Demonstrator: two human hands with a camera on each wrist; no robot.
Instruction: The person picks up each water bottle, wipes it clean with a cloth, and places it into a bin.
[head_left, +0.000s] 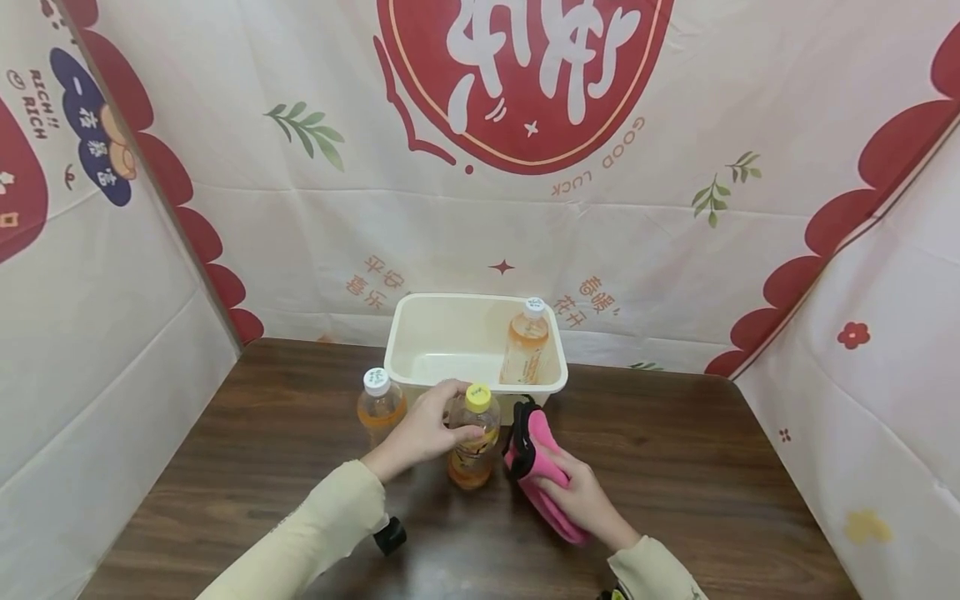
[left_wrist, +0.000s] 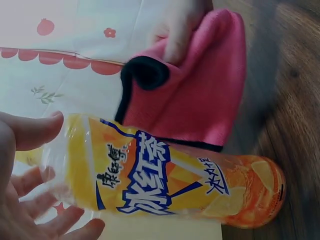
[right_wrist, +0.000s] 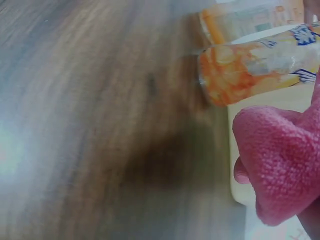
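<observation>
A yellow-capped iced tea bottle (head_left: 472, 458) stands upright on the table before the white bin. My left hand (head_left: 423, 429) is around its upper part, thumb in front and fingers on the far side. In the left wrist view the spread fingers (left_wrist: 65, 220) lie loosely beside the bottle's clear shoulder; firm contact cannot be made out. My right hand (head_left: 573, 496) grips a folded pink cloth (head_left: 543, 425) with black edging, just right of the bottle. In the right wrist view the cloth (right_wrist: 277, 160) hides most of that hand.
The white bin (head_left: 420, 333) stands at the table's back edge, holding a white-capped bottle (head_left: 525, 350) on its right side. Another white-capped bottle (head_left: 378, 408) stands left of my left hand, partly hidden. Printed cloth walls (head_left: 480, 225) enclose the wooden table (head_left: 675, 467).
</observation>
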